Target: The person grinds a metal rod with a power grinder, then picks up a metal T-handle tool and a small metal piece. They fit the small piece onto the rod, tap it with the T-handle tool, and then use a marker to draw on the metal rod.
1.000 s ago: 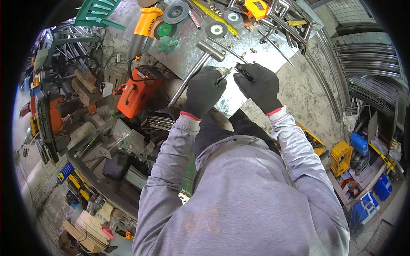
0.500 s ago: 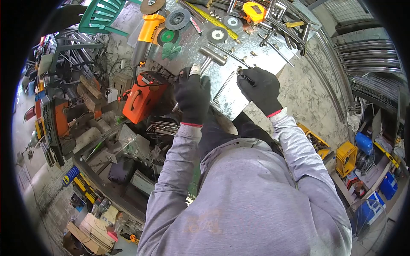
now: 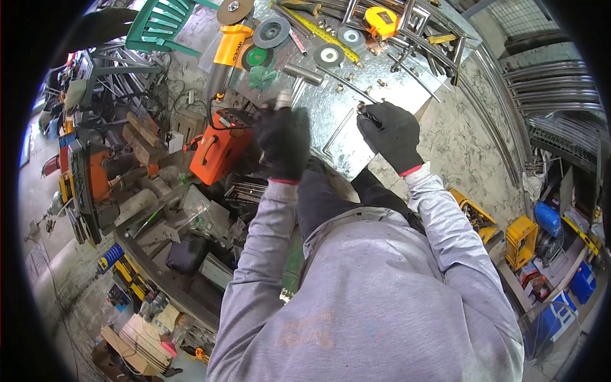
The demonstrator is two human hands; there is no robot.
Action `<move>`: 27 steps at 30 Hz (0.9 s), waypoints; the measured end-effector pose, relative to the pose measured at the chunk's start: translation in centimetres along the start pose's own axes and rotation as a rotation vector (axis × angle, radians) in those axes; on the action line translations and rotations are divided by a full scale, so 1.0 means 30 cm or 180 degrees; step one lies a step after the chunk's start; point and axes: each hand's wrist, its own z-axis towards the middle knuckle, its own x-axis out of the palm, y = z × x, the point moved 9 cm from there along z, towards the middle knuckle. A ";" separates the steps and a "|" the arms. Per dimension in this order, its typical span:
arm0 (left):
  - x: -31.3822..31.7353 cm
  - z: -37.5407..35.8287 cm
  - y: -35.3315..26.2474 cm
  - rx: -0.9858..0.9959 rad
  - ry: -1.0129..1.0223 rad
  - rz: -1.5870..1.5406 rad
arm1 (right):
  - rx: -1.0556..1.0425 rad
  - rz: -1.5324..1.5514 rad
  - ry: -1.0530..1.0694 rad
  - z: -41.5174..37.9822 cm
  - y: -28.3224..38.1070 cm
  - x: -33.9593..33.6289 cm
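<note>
My left hand [image 3: 283, 143], in a black glove and blurred by motion, is wrapped round the handle of a hammer. The steel hammer head [image 3: 303, 74] is above it, over the metal-topped table [image 3: 344, 167]. A pale wrapping shows at one fingertip. To the right, my gloved right hand [image 3: 391, 130] pinches the near end of a thin metal rod [image 3: 345, 84], where a small dark piece shows at the fingertips. An L-shaped rod [image 3: 338, 132] lies between my hands.
Grinding discs [image 3: 272, 32], an orange angle grinder [image 3: 230, 46], a yellow tape measure [image 3: 382, 23] and metal frames lie along the far side. A red-orange machine [image 3: 219, 149] stands left of my left hand. Bent pipes are at the right.
The hammer head has moved left and slightly up, with my left hand now blurred. My right hand keeps its pinch on the rod. The whole view has shifted slightly.
</note>
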 end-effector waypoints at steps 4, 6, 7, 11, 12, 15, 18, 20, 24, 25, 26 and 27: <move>0.053 -0.124 -0.199 0.0609 0.0380 -0.0334 | -0.0006 -0.0247 -0.0085 -0.008 0.008 0.018; 0.086 -0.136 -0.176 0.0596 0.0318 -0.0239 | 0.0058 -0.0222 -0.0076 -0.009 0.030 0.013; 0.102 -0.135 -0.159 0.0586 0.0255 -0.0150 | 0.0124 -0.0205 -0.0072 -0.009 0.038 0.012; 0.097 -0.037 -0.036 0.0267 0.0436 -0.0106 | 0.0091 -0.0068 -0.0158 0.003 0.083 0.045; 0.072 -0.016 -0.037 0.0451 0.0231 -0.0243 | 0.0131 -0.0072 -0.0118 0.010 0.083 0.065; 0.076 0.003 -0.026 0.0352 0.0395 -0.0398 | 0.0145 -0.0101 -0.0148 0.040 0.098 0.098; 0.093 0.011 -0.023 0.0104 0.0715 -0.0672 | 0.0528 -0.0144 -0.0100 0.052 0.079 0.105; 0.091 0.014 -0.036 0.0115 0.0684 -0.0696 | 0.0677 -0.0215 -0.0044 0.063 0.071 0.112; 0.094 0.026 -0.053 0.0173 0.0757 -0.0673 | 0.0769 -0.0291 -0.0098 0.074 0.066 0.115; 0.107 0.023 -0.051 0.0182 0.0773 -0.0683 | 0.0830 -0.0302 -0.0058 0.074 0.063 0.119; 0.090 0.026 -0.059 0.0293 0.0482 -0.0836 | 0.0897 -0.0312 -0.0022 0.071 0.060 0.124; 0.069 0.026 -0.066 0.0402 0.0186 -0.0989 | 0.0920 -0.0319 -0.0028 0.069 0.056 0.130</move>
